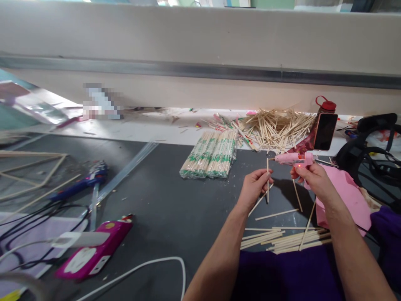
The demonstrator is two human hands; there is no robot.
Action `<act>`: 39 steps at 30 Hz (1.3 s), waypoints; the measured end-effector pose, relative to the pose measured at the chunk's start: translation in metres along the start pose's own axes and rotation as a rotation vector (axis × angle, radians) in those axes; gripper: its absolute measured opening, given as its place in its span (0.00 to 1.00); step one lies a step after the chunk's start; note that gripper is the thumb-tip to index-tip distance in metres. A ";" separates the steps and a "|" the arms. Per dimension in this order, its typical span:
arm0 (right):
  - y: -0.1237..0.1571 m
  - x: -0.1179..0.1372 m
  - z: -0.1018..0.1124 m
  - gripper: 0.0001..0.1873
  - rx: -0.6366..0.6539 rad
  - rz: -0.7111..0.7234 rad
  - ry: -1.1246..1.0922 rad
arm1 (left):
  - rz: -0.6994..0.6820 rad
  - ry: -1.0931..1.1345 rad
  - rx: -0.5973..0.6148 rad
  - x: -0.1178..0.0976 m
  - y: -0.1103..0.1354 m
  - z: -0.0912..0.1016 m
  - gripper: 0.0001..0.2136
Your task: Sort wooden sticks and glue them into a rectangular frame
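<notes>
Between the thumb and fingers of my left hand [256, 187] a thin wooden stick [267, 167] is held upright. My right hand [312, 177] grips a pink hot glue gun [293, 159] with a small light glowing on it. Its nozzle points left and is at or very near the stick's upper part; whether they touch I cannot tell. Several loose sticks lie under and around my hands, one of them a single stick [277, 215] in front of me. A pile of sticks [282, 241] lies close to my body.
Wrapped chopstick packs [209, 154] lie mid-table, with a heap of loose sticks [278, 127] behind. A phone [326, 131] leans by a red-capped bottle [327, 105]. At left are a blue glue gun [94, 173], clear glue sticks [128, 167], a magenta power strip [97, 246] and a stick frame [40, 184].
</notes>
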State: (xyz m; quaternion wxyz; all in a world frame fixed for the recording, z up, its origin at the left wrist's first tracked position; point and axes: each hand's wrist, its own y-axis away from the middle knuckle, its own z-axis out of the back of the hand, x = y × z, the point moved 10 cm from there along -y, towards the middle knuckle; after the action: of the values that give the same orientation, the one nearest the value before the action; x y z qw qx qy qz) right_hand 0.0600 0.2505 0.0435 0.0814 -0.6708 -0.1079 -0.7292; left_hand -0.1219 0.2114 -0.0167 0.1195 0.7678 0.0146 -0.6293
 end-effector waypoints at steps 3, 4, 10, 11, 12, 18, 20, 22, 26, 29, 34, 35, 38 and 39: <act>0.000 0.000 0.000 0.18 0.004 0.008 0.012 | -0.002 0.001 -0.001 0.000 0.000 0.000 0.21; 0.000 0.000 0.000 0.18 0.005 0.011 0.021 | -0.001 0.000 0.000 0.000 0.000 0.000 0.21; 0.000 -0.002 0.000 0.19 -0.003 0.017 0.004 | -0.006 -0.004 0.001 -0.001 0.001 -0.001 0.20; 0.000 -0.003 0.000 0.19 -0.007 0.013 -0.004 | -0.007 -0.007 0.000 -0.002 0.001 -0.001 0.20; 0.000 -0.003 0.001 0.19 -0.011 0.009 -0.003 | -0.005 -0.010 -0.001 -0.002 0.001 -0.001 0.20; 0.002 0.003 0.001 0.18 -0.026 0.014 0.103 | 0.007 -0.015 0.005 -0.002 0.002 -0.002 0.21; 0.002 0.004 0.000 0.18 -0.022 0.015 0.109 | 0.006 -0.014 0.006 -0.002 0.002 -0.003 0.21; 0.002 0.005 -0.001 0.18 -0.018 0.016 0.103 | 0.004 -0.012 0.009 -0.002 0.001 -0.003 0.20; 0.002 0.002 -0.002 0.18 -0.009 0.007 0.108 | 0.005 -0.007 0.007 -0.002 0.001 -0.003 0.20; 0.002 0.000 -0.002 0.17 -0.001 -0.001 0.112 | 0.004 -0.005 0.008 -0.002 0.001 -0.003 0.19; 0.001 0.000 -0.001 0.16 -0.010 0.007 0.120 | -0.003 -0.005 0.018 -0.002 0.002 -0.003 0.18; 0.001 0.000 -0.002 0.16 -0.013 0.006 0.119 | -0.004 -0.007 0.020 -0.002 0.002 -0.004 0.18; 0.002 0.001 -0.002 0.16 -0.024 0.003 0.115 | -0.002 -0.009 0.019 -0.002 0.001 -0.004 0.19; 0.002 0.002 -0.002 0.16 -0.027 0.006 0.115 | 0.000 -0.011 0.018 -0.002 0.001 -0.004 0.19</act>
State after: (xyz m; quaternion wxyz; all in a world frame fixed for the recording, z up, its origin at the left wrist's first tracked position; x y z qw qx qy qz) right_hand 0.0585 0.2480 0.0450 0.0805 -0.6293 -0.0914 -0.7676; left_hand -0.1186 0.2111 -0.0137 0.1128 0.7655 0.0085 -0.6335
